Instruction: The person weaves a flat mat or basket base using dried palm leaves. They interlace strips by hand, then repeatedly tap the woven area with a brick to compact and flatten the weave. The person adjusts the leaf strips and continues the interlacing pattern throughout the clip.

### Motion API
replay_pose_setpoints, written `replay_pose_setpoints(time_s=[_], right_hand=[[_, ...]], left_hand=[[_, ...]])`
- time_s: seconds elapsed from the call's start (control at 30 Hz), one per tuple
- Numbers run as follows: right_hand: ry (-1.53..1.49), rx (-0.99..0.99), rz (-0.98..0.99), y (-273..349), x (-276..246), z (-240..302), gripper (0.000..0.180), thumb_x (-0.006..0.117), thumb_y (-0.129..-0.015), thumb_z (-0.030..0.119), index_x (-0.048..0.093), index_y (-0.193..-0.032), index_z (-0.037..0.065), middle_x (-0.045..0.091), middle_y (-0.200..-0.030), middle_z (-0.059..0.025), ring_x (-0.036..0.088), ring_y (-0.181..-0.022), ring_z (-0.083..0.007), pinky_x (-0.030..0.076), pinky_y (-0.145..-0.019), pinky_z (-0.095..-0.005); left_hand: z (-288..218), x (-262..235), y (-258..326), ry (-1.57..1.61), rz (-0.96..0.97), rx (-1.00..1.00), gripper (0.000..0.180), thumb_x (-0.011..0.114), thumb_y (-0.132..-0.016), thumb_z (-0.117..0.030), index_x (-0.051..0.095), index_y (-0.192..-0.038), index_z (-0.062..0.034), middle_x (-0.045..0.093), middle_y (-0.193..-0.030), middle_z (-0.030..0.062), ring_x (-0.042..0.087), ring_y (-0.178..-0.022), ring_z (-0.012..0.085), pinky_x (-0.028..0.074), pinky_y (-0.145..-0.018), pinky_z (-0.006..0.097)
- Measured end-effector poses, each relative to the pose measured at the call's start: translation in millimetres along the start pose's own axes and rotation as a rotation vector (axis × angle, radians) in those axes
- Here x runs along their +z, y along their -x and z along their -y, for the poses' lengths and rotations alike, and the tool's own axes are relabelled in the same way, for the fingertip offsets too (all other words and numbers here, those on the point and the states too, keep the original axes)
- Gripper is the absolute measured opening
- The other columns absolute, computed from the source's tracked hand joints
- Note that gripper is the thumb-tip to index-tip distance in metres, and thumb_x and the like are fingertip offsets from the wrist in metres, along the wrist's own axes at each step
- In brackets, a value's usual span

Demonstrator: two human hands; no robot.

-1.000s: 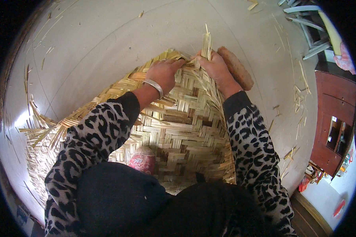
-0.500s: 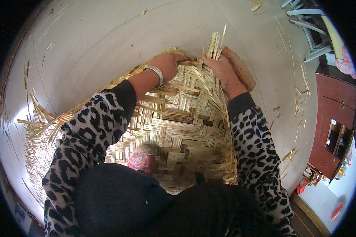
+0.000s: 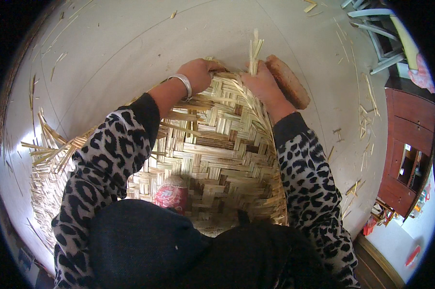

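A large mat woven from pale flat strips (image 3: pixel 217 159) lies on the floor before me, its far edge raised toward my hands. My left hand (image 3: pixel 200 76), a silver bangle at its wrist, is closed on the mat's far rim. At the far right corner my right hand (image 3: pixel 261 86) grips a small bundle of loose strips (image 3: pixel 255 50) whose ends stick up past the thumb. A brown brick (image 3: pixel 288 82) lies just right of that hand. My left fingertips are partly hidden behind the rim.
A red patterned shoe (image 3: pixel 171 195) rests on the mat. Unwoven strip ends (image 3: pixel 53 154) fan out at the left. Scraps of strip (image 3: pixel 364 123) litter the floor on the right. Beyond stand a metal-legged stool (image 3: pixel 383 38) and a reddish-brown cabinet (image 3: pixel 405 144).
Both hands have shifted slightly left. The strips in my right hand are gathered into a narrower, more upright bundle, and more of the brick shows.
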State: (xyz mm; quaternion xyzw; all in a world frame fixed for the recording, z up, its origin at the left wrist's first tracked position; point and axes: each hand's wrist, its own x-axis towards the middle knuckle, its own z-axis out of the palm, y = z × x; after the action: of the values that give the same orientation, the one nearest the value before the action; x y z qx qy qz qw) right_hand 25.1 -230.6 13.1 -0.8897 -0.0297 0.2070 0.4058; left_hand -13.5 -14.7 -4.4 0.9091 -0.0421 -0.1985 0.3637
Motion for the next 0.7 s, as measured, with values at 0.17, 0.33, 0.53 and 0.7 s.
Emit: replay_pose_setpoints(time_s=[0.17,0.33,0.53,0.7], right_hand=[[-0.152,0.062,0.006,2.6,-1.5,-9.7,0.055,0.07,-0.081,0.011,0.054,-0.131,-0.005,0.067,-0.113,-0.0145,0.066,-0.103,-0.026,0.053,-0.09,-0.0365],[0.011,0.038,0.067,-9.2,-2.1,-14.5,0.055,0.071,-0.08,0.016,0.054,-0.127,-0.007,0.069,-0.114,-0.0253,0.068,-0.109,-0.0369,0.052,-0.095,-0.0414],[0.233,-0.007,0.004,-2.6,0.5,-7.1,0.052,0.066,-0.082,0.018,0.055,-0.125,-0.008,0.067,-0.114,-0.0355,0.065,-0.11,-0.0508,0.051,-0.098,-0.0504],[0.252,-0.009,-0.012,5.0,2.9,-1.0,0.048,0.066,-0.082,0.019,0.06,-0.121,-0.007,0.07,-0.107,-0.0311,0.067,-0.102,-0.0441,0.052,-0.093,-0.0473]], left_hand=[[3.4,0.8,-3.4,0.015,-0.011,-0.019,0.045,0.056,-0.087,-0.009,0.074,-0.127,-0.0185,0.074,-0.119,0.0172,0.069,-0.11,0.0362,0.053,-0.1,0.041],[9.3,-1.3,-5.4,0.136,0.018,0.033,0.043,0.057,-0.087,-0.01,0.073,-0.127,-0.015,0.074,-0.117,0.0178,0.069,-0.11,0.0368,0.052,-0.101,0.04],[1.0,-3.0,-0.3,0.129,0.012,0.0,0.04,0.061,-0.09,-0.019,0.072,-0.128,-0.014,0.074,-0.118,0.0186,0.069,-0.11,0.0373,0.052,-0.101,0.042],[-3.5,2.2,1.9,0.08,-0.074,0.008,0.037,0.063,-0.093,-0.026,0.072,-0.126,-0.013,0.072,-0.12,0.0208,0.067,-0.111,0.0388,0.052,-0.1,0.044]])
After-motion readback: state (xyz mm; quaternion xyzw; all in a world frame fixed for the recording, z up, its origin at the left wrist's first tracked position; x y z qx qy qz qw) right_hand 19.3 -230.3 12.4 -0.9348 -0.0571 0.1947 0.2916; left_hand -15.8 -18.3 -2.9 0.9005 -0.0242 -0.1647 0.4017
